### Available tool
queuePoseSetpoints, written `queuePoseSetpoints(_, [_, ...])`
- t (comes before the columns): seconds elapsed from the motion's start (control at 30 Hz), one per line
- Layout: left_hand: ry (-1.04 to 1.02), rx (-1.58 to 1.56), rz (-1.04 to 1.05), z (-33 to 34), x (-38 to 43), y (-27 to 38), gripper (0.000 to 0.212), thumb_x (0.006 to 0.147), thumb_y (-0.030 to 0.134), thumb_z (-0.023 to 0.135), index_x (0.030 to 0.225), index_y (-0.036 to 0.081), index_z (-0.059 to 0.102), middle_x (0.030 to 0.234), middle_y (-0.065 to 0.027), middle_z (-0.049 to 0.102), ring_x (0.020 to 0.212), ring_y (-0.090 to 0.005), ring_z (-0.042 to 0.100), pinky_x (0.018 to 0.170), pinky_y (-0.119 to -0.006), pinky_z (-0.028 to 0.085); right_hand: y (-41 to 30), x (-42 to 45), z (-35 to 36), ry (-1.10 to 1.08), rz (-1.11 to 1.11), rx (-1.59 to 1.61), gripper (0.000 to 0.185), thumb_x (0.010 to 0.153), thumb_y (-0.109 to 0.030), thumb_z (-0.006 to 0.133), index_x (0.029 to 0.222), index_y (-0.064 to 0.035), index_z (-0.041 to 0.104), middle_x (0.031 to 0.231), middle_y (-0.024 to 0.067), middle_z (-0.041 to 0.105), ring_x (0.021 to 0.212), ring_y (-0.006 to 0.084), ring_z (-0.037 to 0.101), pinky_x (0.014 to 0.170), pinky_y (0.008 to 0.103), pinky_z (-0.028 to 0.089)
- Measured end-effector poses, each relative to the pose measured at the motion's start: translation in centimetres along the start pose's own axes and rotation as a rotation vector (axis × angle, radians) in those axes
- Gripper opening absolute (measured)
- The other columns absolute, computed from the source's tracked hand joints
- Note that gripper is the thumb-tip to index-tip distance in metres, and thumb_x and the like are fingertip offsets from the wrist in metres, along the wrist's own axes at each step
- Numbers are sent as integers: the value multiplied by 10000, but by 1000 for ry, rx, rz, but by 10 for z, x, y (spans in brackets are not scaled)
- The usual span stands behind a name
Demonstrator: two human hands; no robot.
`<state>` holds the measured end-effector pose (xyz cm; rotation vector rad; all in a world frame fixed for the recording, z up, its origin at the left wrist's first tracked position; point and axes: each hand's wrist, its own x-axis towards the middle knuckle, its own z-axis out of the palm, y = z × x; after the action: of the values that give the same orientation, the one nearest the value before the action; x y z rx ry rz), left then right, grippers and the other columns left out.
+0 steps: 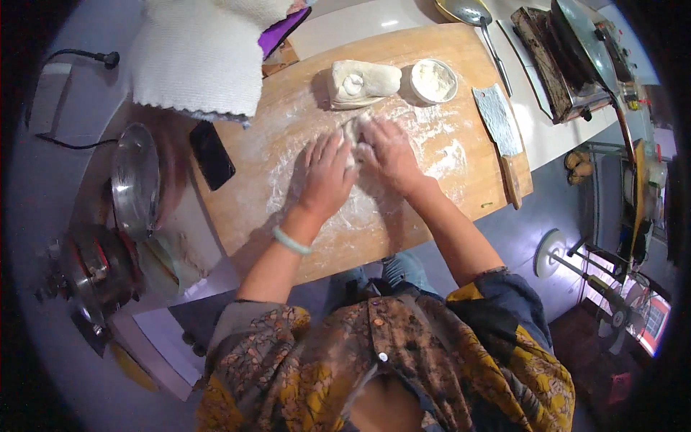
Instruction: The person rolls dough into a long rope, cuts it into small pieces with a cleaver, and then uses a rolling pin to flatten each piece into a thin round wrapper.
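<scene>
Both my hands are on a lump of dough (352, 132) at the middle of a floured wooden board (253, 178). My left hand (329, 170), with a pale green bangle on its wrist, presses the dough's left side. From the right, my right hand (390, 151) curls its fingers over the dough; much of the lump is hidden beneath both hands. Just beyond them lies a folded slab of dough (372, 83) with a small round piece on top. Beside that slab stands a small white bowl of flour (433, 81).
A cleaver (499, 127) lies along the board's right edge, a black phone (212, 155) at its left. A white cloth (197, 59) overhangs the far left corner. Further left are a metal basin (136, 181) and a pot (97, 264). A skimmer (475, 13) and gas stove (561, 70) occupy the far right.
</scene>
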<state>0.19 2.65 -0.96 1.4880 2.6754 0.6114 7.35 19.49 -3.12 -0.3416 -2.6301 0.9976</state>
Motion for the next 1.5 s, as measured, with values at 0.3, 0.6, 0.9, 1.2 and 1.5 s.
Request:
queuePoseSetpoints(0.3, [1,-19,-213,-29,-94,-22,631,778,280,660,1316,23,454,1324,-211,456,1256,-381,397,1087,-491,265,0,-87,-46,-84,-72,-124,478,773,-202,659,1185,-8,514,1277,267,457,1140,444,464,983,496,375])
queuePoseSetpoints(0.6, [269,-526,-416,-13,-31,11,429,954,198,428,1322,-22,420,1351,-250,432,1264,-368,411,1072,-412,313,-50,-40,22,-233,-459,-250,531,781,-270,631,1262,-90,496,1344,173,429,1286,381,368,1052,553,263])
queuePoseSetpoints(0.9, [322,-349,-468,-8,-46,-22,454,890,133,569,1297,-30,453,1338,-235,454,1258,-345,426,1058,-393,333,26,-17,-75,138,-60,-173,331,804,-14,542,1134,-32,554,1227,213,527,1119,401,506,952,446,414])
queuePoseSetpoints(1.2, [94,-63,-251,-9,-25,32,484,811,247,632,1245,53,543,1314,-214,466,1246,-387,406,1072,-491,286,31,59,-97,-185,50,-489,249,862,-179,550,1065,-46,607,1040,181,608,938,361,590,813,457,459])
queuePoseSetpoints(1.5, [232,-152,-408,-30,-87,20,254,783,107,641,1025,30,628,1305,-181,494,1227,-352,443,1011,-426,376,65,89,-102,-399,50,-465,283,888,-265,508,980,-30,638,946,217,639,885,398,608,792,470,479])
